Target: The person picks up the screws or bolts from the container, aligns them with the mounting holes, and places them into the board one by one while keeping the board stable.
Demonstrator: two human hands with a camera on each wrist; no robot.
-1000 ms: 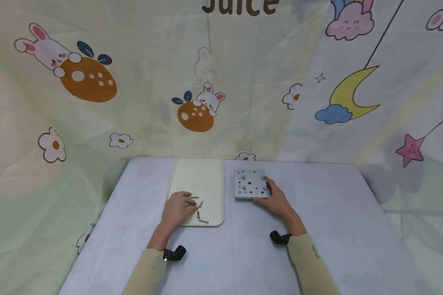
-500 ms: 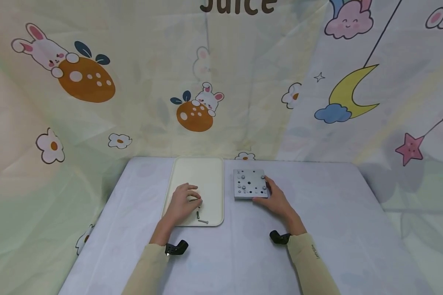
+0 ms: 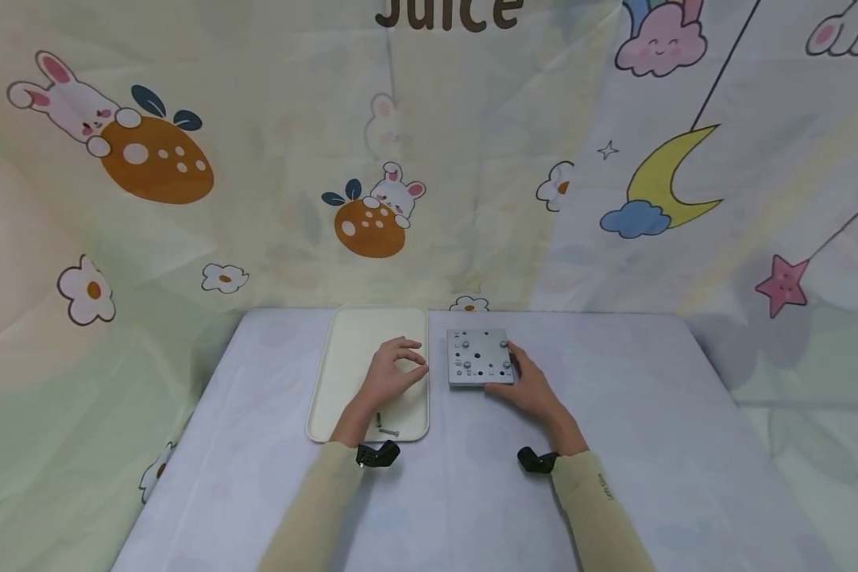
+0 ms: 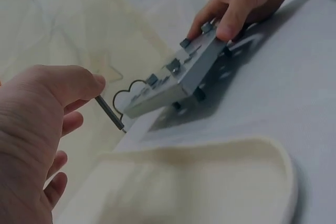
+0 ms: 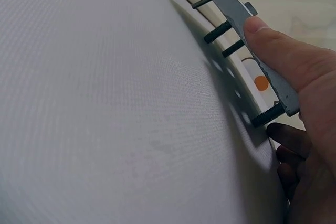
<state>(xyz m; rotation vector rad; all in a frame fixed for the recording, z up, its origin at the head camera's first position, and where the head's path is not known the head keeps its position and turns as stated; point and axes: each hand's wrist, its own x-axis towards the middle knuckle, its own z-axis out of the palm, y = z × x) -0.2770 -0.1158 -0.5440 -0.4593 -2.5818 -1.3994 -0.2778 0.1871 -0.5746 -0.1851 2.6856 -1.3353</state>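
My left hand point(image 3: 388, 375) is above the right side of the cream tray point(image 3: 345, 349). Its thumb and index finger pinch a thin dark screw point(image 4: 111, 114), which slants downward in the left wrist view. My right hand point(image 3: 535, 391) grips a grey metal plate point(image 3: 479, 354) by its right side and near edge. Holes dot the plate's top, and several screw heads stand on it. Below the plate, threaded screw shanks point(image 5: 218, 32) stick out, holding its underside above the cloth. The pinched screw's tip is apart from the plate.
Loose screws point(image 3: 389, 432) lie in the tray's near part, partly behind my left wrist. A white cloth point(image 3: 615, 373) covers the table. Behind it hangs a printed fabric backdrop point(image 3: 472, 199) with rabbits and a moon.
My left hand has picked up a screw from the tray and moved right and slightly up, towards the plate. The right hand keeps its grip, and the plate stays put on the table.
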